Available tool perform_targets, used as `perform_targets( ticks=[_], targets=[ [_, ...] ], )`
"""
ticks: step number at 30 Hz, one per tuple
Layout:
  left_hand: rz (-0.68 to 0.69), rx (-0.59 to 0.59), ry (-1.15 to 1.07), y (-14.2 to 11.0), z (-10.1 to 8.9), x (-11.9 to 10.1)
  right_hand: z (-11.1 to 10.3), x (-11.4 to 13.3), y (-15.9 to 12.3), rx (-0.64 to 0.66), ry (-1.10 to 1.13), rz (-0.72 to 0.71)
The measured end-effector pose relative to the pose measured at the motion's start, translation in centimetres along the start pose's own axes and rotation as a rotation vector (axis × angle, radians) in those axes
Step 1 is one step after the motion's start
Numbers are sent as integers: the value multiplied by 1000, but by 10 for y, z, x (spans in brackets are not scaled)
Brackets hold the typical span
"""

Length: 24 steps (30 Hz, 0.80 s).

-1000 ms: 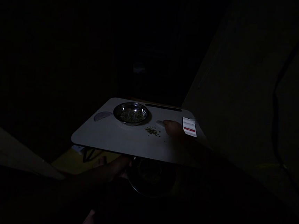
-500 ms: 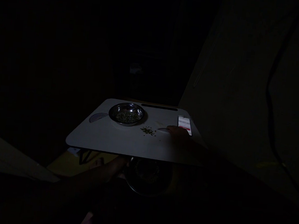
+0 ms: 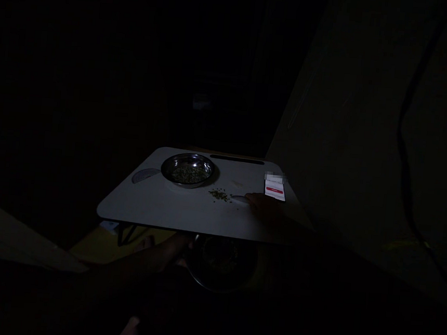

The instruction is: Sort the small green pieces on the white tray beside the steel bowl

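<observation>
In the head view my right hand point(image 3: 261, 204) is closed round what looks like a metal spoon point(image 3: 240, 199). Its tip points left, close beside a small heap of greenish seeds or grains point(image 3: 219, 194) on the white folding table point(image 3: 145, 205). Below the table's front edge, my left hand point(image 3: 183, 245) grips the left rim of a dark metal bowl point(image 3: 201, 280), which has some grains inside. Deep shadow hides most of its fingers. A shiny steel bowl point(image 3: 168, 170) with more grains stands on the table, left of the heap.
A lit phone point(image 3: 274, 190) lies at the table's right side. Along the back edge runs a dark slot point(image 3: 236, 159). A grey printed half-round mark point(image 3: 144, 175) is on the left. A wall with a hanging cable point(image 3: 403, 146) rises at right.
My right hand has shifted slightly down and left with the spoon, uncovering more of the phone. The spoon now shows a broader face. My left hand keeps its hold on the lower bowl.
</observation>
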<state>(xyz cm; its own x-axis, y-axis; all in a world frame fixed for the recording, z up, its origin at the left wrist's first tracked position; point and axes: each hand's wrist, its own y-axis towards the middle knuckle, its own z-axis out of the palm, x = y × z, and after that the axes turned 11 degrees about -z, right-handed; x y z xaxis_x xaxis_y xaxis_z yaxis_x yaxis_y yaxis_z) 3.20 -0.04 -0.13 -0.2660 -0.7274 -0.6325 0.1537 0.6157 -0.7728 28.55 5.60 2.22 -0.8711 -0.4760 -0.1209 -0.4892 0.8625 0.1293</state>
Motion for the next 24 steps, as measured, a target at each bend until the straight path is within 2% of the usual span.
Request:
perform_targets(
  ticks=[7,11,15,19,24],
  targets=[
    [22,66,-58,8,-5,5,-4,1,3,20,-9,30],
    [28,54,-75,11,-6,8,-3,0,3,15,-5,56],
    [20,28,-74,11,-5,7,-3,0,2,13,14,39],
    [11,44,-90,7,-3,3,-4,1,2,26,13,70],
    [23,90,-72,6,-2,3,1,-3,6,20,-6,38]
  ],
)
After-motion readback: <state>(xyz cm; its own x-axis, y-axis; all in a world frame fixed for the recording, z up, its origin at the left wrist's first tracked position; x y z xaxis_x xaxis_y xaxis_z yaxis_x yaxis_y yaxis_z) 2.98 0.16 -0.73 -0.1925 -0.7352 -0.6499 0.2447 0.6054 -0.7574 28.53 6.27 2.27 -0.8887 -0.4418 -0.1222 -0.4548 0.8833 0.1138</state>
